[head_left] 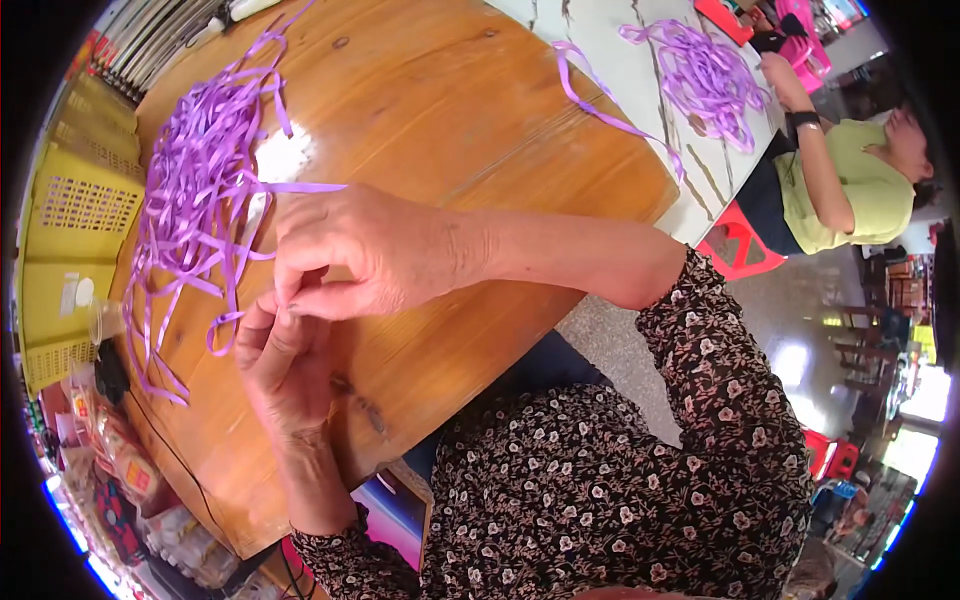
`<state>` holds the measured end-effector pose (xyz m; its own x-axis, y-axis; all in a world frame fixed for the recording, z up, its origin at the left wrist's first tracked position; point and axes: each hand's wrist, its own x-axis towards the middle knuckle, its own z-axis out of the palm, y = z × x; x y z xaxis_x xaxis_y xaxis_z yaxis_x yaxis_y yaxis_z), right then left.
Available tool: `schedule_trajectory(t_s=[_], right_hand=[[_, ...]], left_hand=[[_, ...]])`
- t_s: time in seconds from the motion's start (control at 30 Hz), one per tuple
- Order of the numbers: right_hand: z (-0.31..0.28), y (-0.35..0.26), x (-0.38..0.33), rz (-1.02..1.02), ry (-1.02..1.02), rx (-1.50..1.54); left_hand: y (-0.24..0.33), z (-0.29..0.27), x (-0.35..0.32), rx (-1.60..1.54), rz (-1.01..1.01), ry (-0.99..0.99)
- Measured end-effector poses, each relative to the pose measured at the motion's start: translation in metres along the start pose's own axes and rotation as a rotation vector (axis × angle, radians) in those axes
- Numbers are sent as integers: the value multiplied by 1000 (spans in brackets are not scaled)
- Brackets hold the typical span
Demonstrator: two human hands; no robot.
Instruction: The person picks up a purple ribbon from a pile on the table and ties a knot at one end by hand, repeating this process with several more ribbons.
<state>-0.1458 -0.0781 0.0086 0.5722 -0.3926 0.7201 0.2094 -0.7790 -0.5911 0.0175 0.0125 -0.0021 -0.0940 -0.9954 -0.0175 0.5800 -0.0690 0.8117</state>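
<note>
A tangled heap of narrow purple ribbon [195, 170] lies along the left side of the wooden table. My right hand [365, 250] reaches across from the right, thumb and forefinger pinched together. Just below it, my left hand [290, 370] is raised with its thumb and fingers pressed together, their tips meeting the right hand's. Strands from the heap run up to both hands, and a small ribbon loop [218, 335] hangs beside the left fingers. The fingers hide the stretch of ribbon between them.
The wooden table [480, 120] adjoins a white marbled table [600, 30] bearing another purple ribbon pile [705, 85]. A person in a yellow-green shirt [840, 180] sits there, near a red stool [745, 245]. Yellow crates [85, 200] line the left edge; a black cable [165, 440] crosses the near corner.
</note>
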Motion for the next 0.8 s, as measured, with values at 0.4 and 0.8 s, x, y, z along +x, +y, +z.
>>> schedule_trajectory(t_s=[0.4,0.8], right_hand=[[-2,-5,-3,481,136,414],[-15,3,5,360,115,177]], left_hand=[[-2,-7,2,69,77,-25],[0,-1,-2,146,107,183]])
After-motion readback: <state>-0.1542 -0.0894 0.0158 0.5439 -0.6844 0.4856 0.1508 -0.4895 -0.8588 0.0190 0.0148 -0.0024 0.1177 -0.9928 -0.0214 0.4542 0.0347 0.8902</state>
